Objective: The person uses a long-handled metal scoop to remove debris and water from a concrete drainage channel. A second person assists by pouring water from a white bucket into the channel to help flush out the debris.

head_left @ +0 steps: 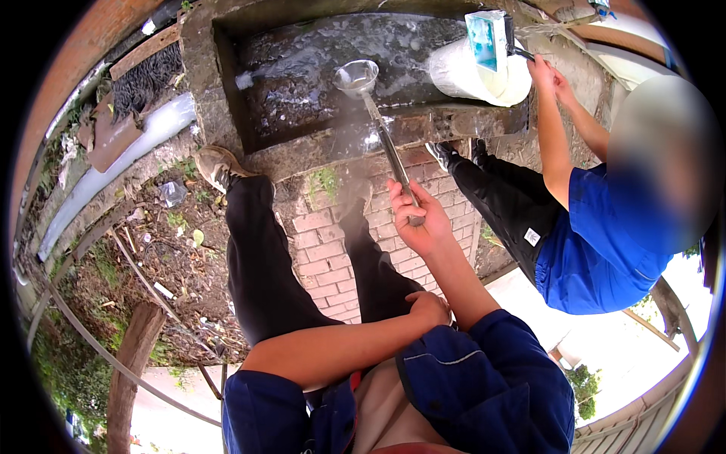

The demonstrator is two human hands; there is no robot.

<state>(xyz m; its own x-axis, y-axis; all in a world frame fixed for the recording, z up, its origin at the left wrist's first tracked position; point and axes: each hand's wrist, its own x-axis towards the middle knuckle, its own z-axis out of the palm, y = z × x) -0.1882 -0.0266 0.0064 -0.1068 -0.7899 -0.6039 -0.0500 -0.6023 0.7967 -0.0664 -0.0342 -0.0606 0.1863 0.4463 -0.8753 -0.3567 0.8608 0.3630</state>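
My right hand (420, 219) is closed round the dark handle end of a long ladle (384, 138). The ladle's round, pale bowl (356, 77) hangs over the wet trough (287, 121). My left forearm crosses my lap, and my left hand (431, 309) rests by my right elbow, its fingers mostly hidden. To the right a white bucket (463, 69) lies tilted in the trough. Over its mouth a co-worker's hands (546, 76) hold a square white-and-teal object (486, 41) by a dark handle.
The trough has a raised concrete rim (208, 83). A co-worker in a blue top (605, 250) stands close on the right. Pale brick paving (318, 246) lies below me. At left are littered soil (189, 265), a white pipe-like length (125, 170) and a wooden post (134, 371).
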